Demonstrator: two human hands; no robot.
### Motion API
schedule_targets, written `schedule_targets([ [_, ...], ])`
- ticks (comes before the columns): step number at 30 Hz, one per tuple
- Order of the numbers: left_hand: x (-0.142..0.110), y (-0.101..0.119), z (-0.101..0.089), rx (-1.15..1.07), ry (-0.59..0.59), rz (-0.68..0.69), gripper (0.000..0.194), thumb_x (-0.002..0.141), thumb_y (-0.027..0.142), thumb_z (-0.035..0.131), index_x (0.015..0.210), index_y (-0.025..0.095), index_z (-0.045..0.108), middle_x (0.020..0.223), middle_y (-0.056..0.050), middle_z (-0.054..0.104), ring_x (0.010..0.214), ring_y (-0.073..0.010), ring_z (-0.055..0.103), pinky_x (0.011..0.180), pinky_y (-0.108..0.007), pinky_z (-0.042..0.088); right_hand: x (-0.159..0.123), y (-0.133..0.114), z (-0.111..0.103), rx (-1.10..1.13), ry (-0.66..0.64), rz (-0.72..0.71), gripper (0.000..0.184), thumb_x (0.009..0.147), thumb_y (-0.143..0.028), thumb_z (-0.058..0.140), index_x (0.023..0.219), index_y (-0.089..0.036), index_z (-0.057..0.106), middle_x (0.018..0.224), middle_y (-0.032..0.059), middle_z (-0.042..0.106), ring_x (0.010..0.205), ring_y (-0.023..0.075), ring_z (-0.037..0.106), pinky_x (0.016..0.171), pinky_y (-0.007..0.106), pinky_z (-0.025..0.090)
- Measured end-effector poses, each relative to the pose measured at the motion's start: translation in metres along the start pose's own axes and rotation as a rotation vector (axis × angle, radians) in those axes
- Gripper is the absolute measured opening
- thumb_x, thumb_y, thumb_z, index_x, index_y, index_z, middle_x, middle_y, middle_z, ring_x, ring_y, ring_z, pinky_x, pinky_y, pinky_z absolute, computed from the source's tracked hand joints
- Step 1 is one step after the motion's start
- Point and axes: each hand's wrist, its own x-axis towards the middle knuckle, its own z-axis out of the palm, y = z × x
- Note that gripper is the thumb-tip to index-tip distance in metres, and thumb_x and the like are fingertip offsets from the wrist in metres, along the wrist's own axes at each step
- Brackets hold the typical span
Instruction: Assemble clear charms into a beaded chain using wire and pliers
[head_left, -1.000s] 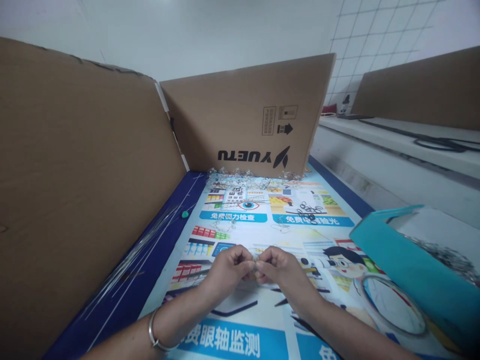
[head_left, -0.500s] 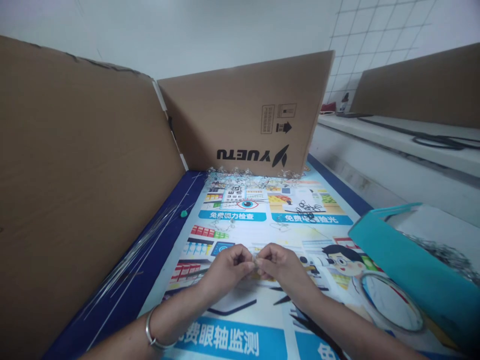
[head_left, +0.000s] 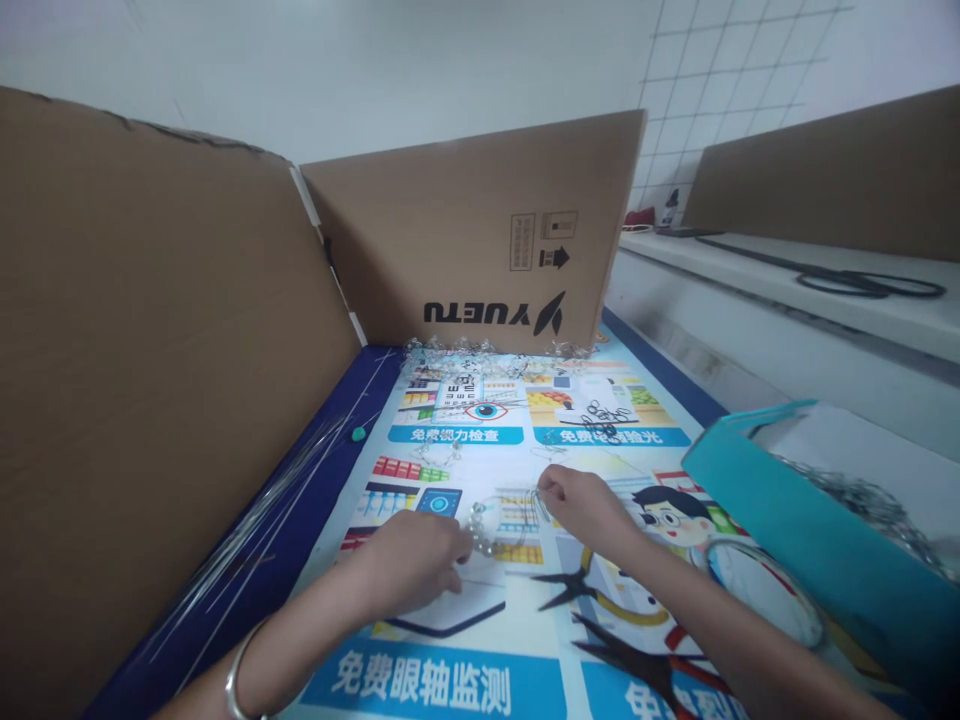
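My left hand (head_left: pixel 412 565) is over the printed cloth, thumb apart from the bent fingers. Its fingertips are right beside a small string of clear beads on thin wire (head_left: pixel 481 530); whether they touch it I cannot tell. To the right, my right hand (head_left: pixel 585 505) has thumb and forefinger pinched on a thin wire (head_left: pixel 538 502). Whether this wire joins the beads is too fine to see. Below my right forearm lie pliers with yellow handles (head_left: pixel 574 585) and a second dark-jawed pair with red handles (head_left: pixel 626 650).
A teal box (head_left: pixel 795 500) of tangled wire pieces stands at right, beside a wire coil (head_left: pixel 772 590). Straight wires (head_left: pixel 255 530) and a small green lump (head_left: pixel 358 434) lie left. Beaded pieces (head_left: pixel 465 355) line the back cardboard panel (head_left: pixel 465 230). Black loops (head_left: pixel 606 420) lie in front.
My hands, together before, have moved apart. My right hand went up and right with thin wire; my left went left and down. The beads and both pliers show more fully.
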Motion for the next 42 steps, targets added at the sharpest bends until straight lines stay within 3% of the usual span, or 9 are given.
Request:
schedule_targets([
  [9,0.003,0.007,0.015,0.149,-0.006,0.034,0.009,0.075,0.016,0.05,0.077,0.016,0.058,0.076,-0.007,0.064,0.067,-0.0219,0.06,0.057,-0.03,0.044,0.001,-0.002,0.001,-0.093,-0.029,0.009,0.016,0.077,-0.02,0.043,0.067,-0.02,0.055,0.063,-0.0016,0.06,0.06,0.0113,0.052,0.051,0.021,0.025],
  [17,0.001,0.018,0.013,0.237,0.029,0.045,0.023,0.067,-0.001,0.043,0.076,0.014,0.057,0.074,-0.009,0.062,0.064,-0.0227,0.058,0.052,-0.031,0.043,0.007,0.001,0.008,-0.11,0.006,0.031,0.022,0.081,-0.029,0.04,0.065,-0.02,0.052,0.059,-0.0015,0.058,0.058,0.012,0.051,0.051,0.021,0.024],
  [32,0.0,0.013,0.024,0.272,0.062,0.116,0.019,0.065,0.007,0.047,0.08,0.015,0.054,0.074,-0.009,0.059,0.064,-0.0213,0.055,0.05,-0.028,0.038,0.006,0.004,0.01,-0.088,0.038,-0.022,0.025,0.083,-0.028,0.04,0.064,-0.02,0.052,0.057,-0.0014,0.057,0.057,0.0126,0.052,0.051,0.021,0.023],
  [42,0.0,0.015,0.019,0.266,0.063,0.125,0.014,0.072,0.012,0.043,0.08,0.014,0.055,0.074,-0.01,0.061,0.063,-0.0212,0.057,0.052,-0.029,0.038,0.0,0.0,0.004,-0.066,0.135,-0.056,0.026,0.086,-0.03,0.034,0.069,-0.021,0.053,0.062,-0.0017,0.057,0.059,0.0129,0.052,0.055,0.022,0.03],
])
